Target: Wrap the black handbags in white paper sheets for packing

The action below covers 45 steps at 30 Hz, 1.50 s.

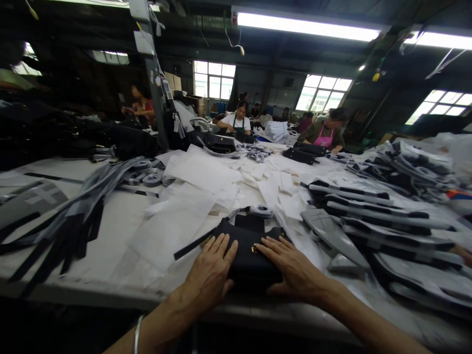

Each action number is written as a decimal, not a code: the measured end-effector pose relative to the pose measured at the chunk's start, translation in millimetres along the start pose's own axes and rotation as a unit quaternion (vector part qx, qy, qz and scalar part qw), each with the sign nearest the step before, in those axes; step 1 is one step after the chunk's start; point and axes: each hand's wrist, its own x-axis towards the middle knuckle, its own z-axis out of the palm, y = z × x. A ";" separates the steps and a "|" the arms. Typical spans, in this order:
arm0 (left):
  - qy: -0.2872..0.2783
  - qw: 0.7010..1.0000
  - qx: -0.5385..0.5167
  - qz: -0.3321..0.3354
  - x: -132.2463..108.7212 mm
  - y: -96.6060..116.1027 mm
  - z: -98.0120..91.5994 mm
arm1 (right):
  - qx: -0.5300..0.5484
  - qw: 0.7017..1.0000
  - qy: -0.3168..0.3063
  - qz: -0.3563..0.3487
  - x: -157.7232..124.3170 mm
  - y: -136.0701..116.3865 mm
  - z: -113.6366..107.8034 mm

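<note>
A black handbag with a small gold clasp lies at the front edge of the table. My left hand rests on its left side, fingers stretched out over the top. On the right side my right hand lies the same way, its fingertips close to the clasp. Both thumbs point inward along the near side. Just behind the bag is a coiled, wrapped strap. A black strip sticks out to the left of the bag.
White paper sheets cover the table's middle. Wrapped black straps lie in a bundle at left. Padded black and grey pieces are piled at right. Several people work beyond, one in a pink apron. A metal post rises at the back left.
</note>
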 end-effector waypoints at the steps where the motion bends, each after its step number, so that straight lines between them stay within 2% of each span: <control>1: -0.012 1.000 0.008 0.003 0.7 0.2 0.1 | -0.006 1.000 0.005 0.002 0.9 0.4 4.5; 3: -0.024 0.999 0.032 0.012 2.5 0.9 6.0 | -0.014 1.000 0.015 -0.004 3.6 1.7 13.7; 6: -0.013 0.997 0.077 0.023 2.8 -0.1 29.1 | -0.049 0.997 0.043 -0.027 5.9 6.0 31.0; 10: 0.059 0.989 0.128 0.051 -6.3 -9.9 69.0 | -0.131 0.977 0.155 -0.067 3.4 15.7 68.6; 13: 0.121 0.981 0.138 0.068 -14.3 -18.9 90.1 | -0.169 0.954 0.233 -0.081 1.8 24.9 97.2; 16: 0.131 0.977 0.148 0.080 -15.1 -21.1 102.2 | -0.172 0.947 0.254 -0.094 4.8 34.4 113.6; 18: 0.127 0.978 0.154 0.056 -9.0 -17.2 107.2 | -0.164 0.949 0.247 -0.107 8.8 38.7 118.1; 23: 0.058 0.988 0.132 0.058 22.0 2.5 114.6 | -0.102 0.963 0.216 -0.128 22.9 37.6 118.7; 27: 0.041 0.986 0.147 0.064 34.4 11.2 107.9 | -0.019 0.981 0.166 -0.102 33.3 31.8 103.3; 30: 0.020 0.986 0.119 0.115 29.7 4.6 90.6 | 0.040 0.990 0.102 -0.087 36.1 28.5 82.7; 33: 0.009 0.985 0.084 0.151 22.7 -13.5 73.9 | 0.072 0.992 0.059 -0.082 35.2 25.0 68.0; 36: 0.055 0.988 0.077 0.120 16.9 -34.5 71.5 | 0.088 0.992 0.065 -0.070 33.7 21.5 65.6; 41: 0.186 0.978 0.091 0.007 3.3 -51.2 88.6 | 0.086 0.994 0.068 -0.030 35.0 17.3 68.8; 43: 0.209 0.974 0.091 -0.002 -3.2 -53.2 91.2 | 0.093 0.993 0.061 -0.030 35.5 15.0 67.3; 45: 0.225 0.970 0.093 0.016 -9.9 -55.5 89.3 | 0.105 0.992 0.055 -0.040 34.8 11.7 64.6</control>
